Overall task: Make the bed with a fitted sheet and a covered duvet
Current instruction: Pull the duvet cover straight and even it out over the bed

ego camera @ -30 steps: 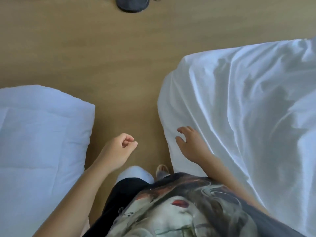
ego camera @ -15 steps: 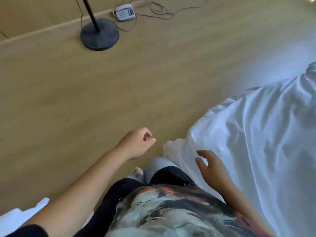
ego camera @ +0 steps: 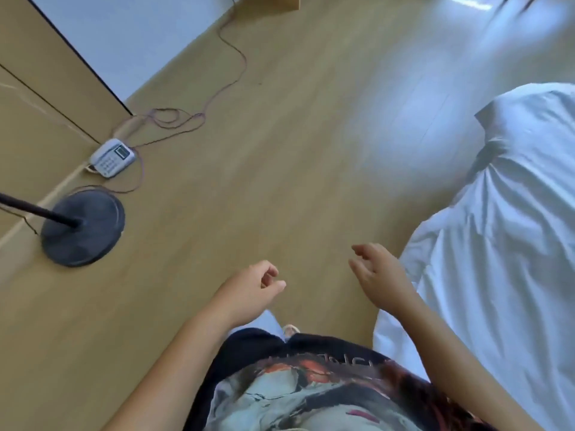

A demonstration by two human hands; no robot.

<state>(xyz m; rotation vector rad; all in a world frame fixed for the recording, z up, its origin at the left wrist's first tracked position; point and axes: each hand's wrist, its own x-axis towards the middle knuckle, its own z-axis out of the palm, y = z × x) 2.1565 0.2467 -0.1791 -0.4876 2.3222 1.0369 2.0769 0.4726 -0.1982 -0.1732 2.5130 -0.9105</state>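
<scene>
A row of letters runs across the dark upper edge of the printed shirt (ego camera: 311, 390) at the near edge, but it is too blurred to read. The pale telephone (ego camera: 112, 157) on the floor at the far left shows a keypad and a small dark display, with no brand legible. A thin cord (ego camera: 231, 54) runs from the telephone in loose loops and trails off toward the far wall. Just nearer than the telephone stands the round dark lamp base (ego camera: 83, 227), its black pole slanting out of the left edge. The floor (ego camera: 280, 166) is light wood-look boarding, with a bright patch of glare at the far right. Tan panelling and a white panel (ego camera: 124, 32) edged in black close off the far left corner. The white bedding (ego camera: 497, 275) lies rumpled and creased along the right side, its edge hanging down to the floor; whether it is the sheet or the duvet cannot be told. The left hand (ego camera: 249, 290) hangs over the floor with fingers loosely curled, holding nothing. The right hand (ego camera: 382, 275) is just beside the bedding's edge, its fingers relaxed, slightly bent and apart, gripping nothing. The tip of a shoe (ego camera: 291, 329) shows below the hands.
</scene>
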